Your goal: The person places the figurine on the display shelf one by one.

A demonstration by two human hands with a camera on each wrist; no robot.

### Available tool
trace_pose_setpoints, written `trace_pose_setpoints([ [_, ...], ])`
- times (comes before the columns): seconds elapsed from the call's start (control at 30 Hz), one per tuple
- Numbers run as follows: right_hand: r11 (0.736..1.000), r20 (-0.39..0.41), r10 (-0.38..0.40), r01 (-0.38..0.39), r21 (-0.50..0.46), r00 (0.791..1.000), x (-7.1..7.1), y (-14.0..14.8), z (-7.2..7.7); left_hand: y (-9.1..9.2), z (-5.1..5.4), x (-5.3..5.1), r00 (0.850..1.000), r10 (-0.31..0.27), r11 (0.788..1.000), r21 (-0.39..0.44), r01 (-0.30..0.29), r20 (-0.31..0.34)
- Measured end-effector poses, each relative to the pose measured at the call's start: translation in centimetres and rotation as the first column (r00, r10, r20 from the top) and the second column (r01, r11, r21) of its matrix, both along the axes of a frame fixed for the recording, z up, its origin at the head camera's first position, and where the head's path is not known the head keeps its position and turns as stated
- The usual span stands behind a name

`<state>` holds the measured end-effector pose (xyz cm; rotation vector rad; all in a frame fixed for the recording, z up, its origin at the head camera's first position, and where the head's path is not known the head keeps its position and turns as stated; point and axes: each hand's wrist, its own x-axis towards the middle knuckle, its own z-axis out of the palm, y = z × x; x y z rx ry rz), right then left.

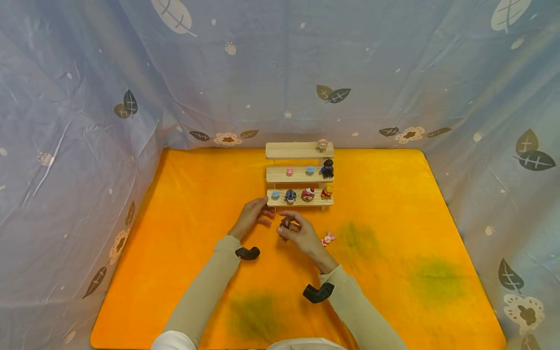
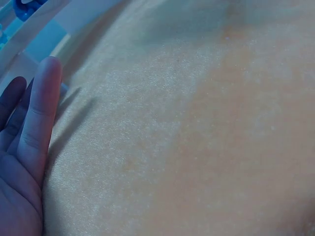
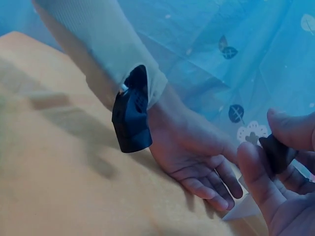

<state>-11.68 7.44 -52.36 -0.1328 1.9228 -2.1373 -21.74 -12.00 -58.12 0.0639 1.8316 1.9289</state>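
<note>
A small dark brown toy figure is pinched between thumb and fingers of my right hand, in front of a three-tier wooden shelf. In the right wrist view the toy figure is a dark shape, its details hidden by the fingers. My left hand is beside the shelf's lower left corner, fingers loosely extended and holding nothing. Whether it touches the shelf I cannot tell. The left wrist view shows this hand at its left edge, low over the cloth.
The bottom tier carries a blue piece, a donkey figure, a red-and-white figure and a yellow bear. Higher up are a black-haired figure and a pale figure. A pink-eared figure lies on the orange cloth.
</note>
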Motion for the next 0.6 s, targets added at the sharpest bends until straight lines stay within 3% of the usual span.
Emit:
trace_pose_setpoints([
  [0.2,0.999,-0.028,-0.041,0.04,-0.024,0.999,-0.2,0.1,0.3,0.0,0.0,0.0,1.0,0.0,1.0,-0.009,0.0,-0.011],
  [0.4,0.998,-0.095,-0.042,0.046,0.046,0.995,-0.5,0.5,0.9,0.0,-0.1,0.0,1.0,-0.001,1.0,0.006,0.001,-0.006],
  [0.6,0.998,-0.089,-0.027,0.032,0.052,0.996,-1.0,1.3,2.2,0.0,-0.1,0.0,1.0,0.004,1.0,0.003,-0.004,0.007],
])
